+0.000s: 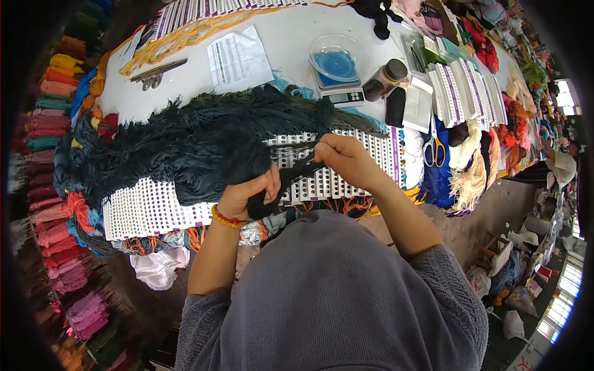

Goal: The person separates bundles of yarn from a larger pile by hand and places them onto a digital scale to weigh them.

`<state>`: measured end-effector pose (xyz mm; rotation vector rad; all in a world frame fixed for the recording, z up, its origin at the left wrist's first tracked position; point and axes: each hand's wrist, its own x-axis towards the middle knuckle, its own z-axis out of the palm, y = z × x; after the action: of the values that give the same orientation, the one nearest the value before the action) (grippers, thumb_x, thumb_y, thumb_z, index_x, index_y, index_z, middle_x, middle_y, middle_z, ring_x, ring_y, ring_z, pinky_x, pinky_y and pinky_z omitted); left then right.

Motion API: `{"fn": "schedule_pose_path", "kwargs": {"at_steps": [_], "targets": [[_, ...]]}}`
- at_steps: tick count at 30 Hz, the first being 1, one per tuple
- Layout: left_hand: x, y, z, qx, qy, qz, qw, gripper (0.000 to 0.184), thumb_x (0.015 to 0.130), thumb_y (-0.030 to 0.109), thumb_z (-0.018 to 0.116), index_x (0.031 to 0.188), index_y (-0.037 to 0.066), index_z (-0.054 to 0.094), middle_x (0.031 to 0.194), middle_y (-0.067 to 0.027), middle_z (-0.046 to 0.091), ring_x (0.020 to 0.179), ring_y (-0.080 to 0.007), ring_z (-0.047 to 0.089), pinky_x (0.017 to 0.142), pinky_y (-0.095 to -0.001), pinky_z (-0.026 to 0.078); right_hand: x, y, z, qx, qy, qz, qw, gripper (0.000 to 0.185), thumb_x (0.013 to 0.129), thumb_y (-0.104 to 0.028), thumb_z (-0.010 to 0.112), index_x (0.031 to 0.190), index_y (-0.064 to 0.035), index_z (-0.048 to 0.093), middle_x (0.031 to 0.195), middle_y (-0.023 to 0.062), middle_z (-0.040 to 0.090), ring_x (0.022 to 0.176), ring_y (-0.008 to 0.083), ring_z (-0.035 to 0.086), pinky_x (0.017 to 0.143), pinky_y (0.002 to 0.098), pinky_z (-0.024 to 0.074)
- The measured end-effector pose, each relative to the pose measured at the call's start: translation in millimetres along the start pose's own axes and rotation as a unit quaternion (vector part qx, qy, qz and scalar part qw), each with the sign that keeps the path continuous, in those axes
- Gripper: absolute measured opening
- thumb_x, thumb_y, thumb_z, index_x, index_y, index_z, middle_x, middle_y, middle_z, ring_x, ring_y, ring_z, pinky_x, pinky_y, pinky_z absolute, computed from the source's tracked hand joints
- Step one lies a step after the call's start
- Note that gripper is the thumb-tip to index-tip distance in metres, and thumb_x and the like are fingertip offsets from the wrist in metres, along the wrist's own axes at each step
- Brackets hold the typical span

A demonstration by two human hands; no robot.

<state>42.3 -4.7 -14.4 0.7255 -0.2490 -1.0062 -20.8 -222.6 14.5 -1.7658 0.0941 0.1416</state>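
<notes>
My left hand (pixel 257 193) is closed round a bunch of black yarn (pixel 247 154). To its right my right hand (pixel 340 159) pinches dark strands of that yarn, which stretch between the two hands. Under the hands lie white cards with rows of holes (pixel 365 176). A long heap of dark green-black yarn (pixel 167 145) spreads over the cards and across the table to the left. Where the bunch meets this heap is hard to make out.
A digital scale (pixel 343 98) carries a clear plastic bowl (pixel 336 55). Close by stand a dark jar (pixel 387 79), scissors (pixel 435 151) and stacked white cards (pixel 461 93). A printed sheet (pixel 238 60) and a metal clip-like tool (pixel 154 74) lie on the white table (pixel 284 37). Coloured skeins (pixel 59 154) hang left.
</notes>
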Motion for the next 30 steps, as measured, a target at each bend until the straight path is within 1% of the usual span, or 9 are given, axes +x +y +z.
{"fn": "schedule_pose_path", "kwargs": {"at_steps": [7,11,14,18,20,21,24,29,30], "targets": [[-4.8,16.3,-15.8,0.154,0.095,0.195,0.964,0.027,0.082,0.02,0.052,0.061,0.005,0.044,0.077,-0.0088,0.05,0.08,-0.0221,0.047,0.079,-0.0339,0.036,5.4,28.3,-3.6,0.166,0.096,0.114,0.975,0.033,0.09,-0.032,0.044,0.068,-0.0075,0.05,0.055,-0.0055,0.04,0.048,0.0031,0.033,0.043,0.0188,0.0272],[-22.6,50.3,-31.0,-0.11,0.091,0.181,0.973,0.033,0.089,0.027,0.042,0.06,0.013,0.036,0.061,0.0015,0.03,0.058,-0.0115,0.03,0.054,-0.0266,0.027,6.0,55.8,-20.4,0.181,0.156,0.14,0.961,0.032,0.089,-0.032,0.046,0.068,-0.0089,0.05,0.056,-0.0055,0.041,0.049,0.0033,0.034,0.045,0.0188,0.0273],[-44.3,92.7,-62.9,-0.18,0.074,0.221,0.955,0.031,0.092,0.023,0.039,0.063,0.011,0.039,0.059,0.0013,0.03,0.049,-0.0073,0.028,0.048,-0.0226,0.027,4.4,95.6,-47.1,0.074,0.246,0.147,0.955,0.033,0.088,-0.033,0.049,0.07,-0.0049,0.053,0.06,-0.0057,0.045,0.054,0.005,0.039,0.048,0.0225,0.0325],[-105.3,164.1,-156.8,-0.07,0.306,0.304,0.9,0.028,0.088,0.019,0.043,0.062,0.011,0.04,0.055,0.0009,0.031,0.049,-0.0092,0.03,0.051,-0.0248,0.029,-13.8,178.7,-127.8,-0.182,0.355,0.055,0.915,0.034,0.087,-0.032,0.046,0.072,-0.0022,0.054,0.057,0.0004,0.047,0.053,0.0094,0.041,0.049,0.0272,0.0346],[-136.5,198.4,-193.1,-0.073,0.385,0.332,0.858,0.028,0.088,0.017,0.043,0.061,0.011,0.038,0.054,-0.0002,0.031,0.049,-0.0108,0.032,0.053,-0.0255,0.031,-33.8,204.9,-178.9,-0.275,0.389,0.134,0.869,0.038,0.087,-0.032,0.043,0.074,0.0026,0.053,0.06,0.0116,0.052,0.057,0.0171,0.048,0.054,0.0324,0.0367],[-154.8,215.1,-216.5,-0.071,0.397,0.346,0.847,0.028,0.087,0.017,0.044,0.061,0.011,0.037,0.053,-0.0006,0.031,0.049,-0.0115,0.033,0.053,-0.026,0.032,-48.4,207.3,-200.0,-0.402,0.352,0.07,0.842,0.038,0.087,-0.032,0.041,0.074,0.0019,0.054,0.06,0.0135,0.052,0.058,0.0217,0.049,0.055,0.0338,0.037],[-188.1,262.2,-253.8,0.001,0.481,0.364,0.798,0.026,0.088,0.018,0.045,0.063,0.011,0.039,0.054,-0.0002,0.035,0.05,-0.0117,0.036,0.053,-0.0254,0.035,-65.2,190.1,-235.9,-0.512,0.332,0.16,0.776,0.036,0.089,-0.031,0.036,0.079,-0.0033,0.056,0.08,0.0218,0.058,0.077,0.0407,0.055,0.066,0.0479,0.0431],[-202.7,331.2,-248.0,0.169,0.504,0.365,0.765,0.027,0.087,0.02,0.047,0.063,0.01,0.042,0.057,-0.0006,0.04,0.052,-0.0124,0.039,0.055,-0.0243,0.037,-97.3,203.5,-322.6,-0.631,0.357,0.235,0.647,0.036,0.088,-0.028,0.031,0.082,-0.0035,0.056,0.084,0.0196,0.061,0.078,0.0395,0.058,0.069,0.0477,0.0463],[-199.1,335.6,-232.6,0.214,0.563,0.358,0.714,0.028,0.087,0.023,0.048,0.062,0.01,0.044,0.057,-0.001,0.042,0.053,-0.0126,0.04,0.056,-0.0243,0.037,-109.2,193.5,-334.0,-0.652,0.325,0.23,0.645,0.034,0.087,-0.028,0.033,0.083,-0.004,0.057,0.085,0.0199,0.061,0.078,0.0382,0.059,0.068,0.0474,0.0469]]}}
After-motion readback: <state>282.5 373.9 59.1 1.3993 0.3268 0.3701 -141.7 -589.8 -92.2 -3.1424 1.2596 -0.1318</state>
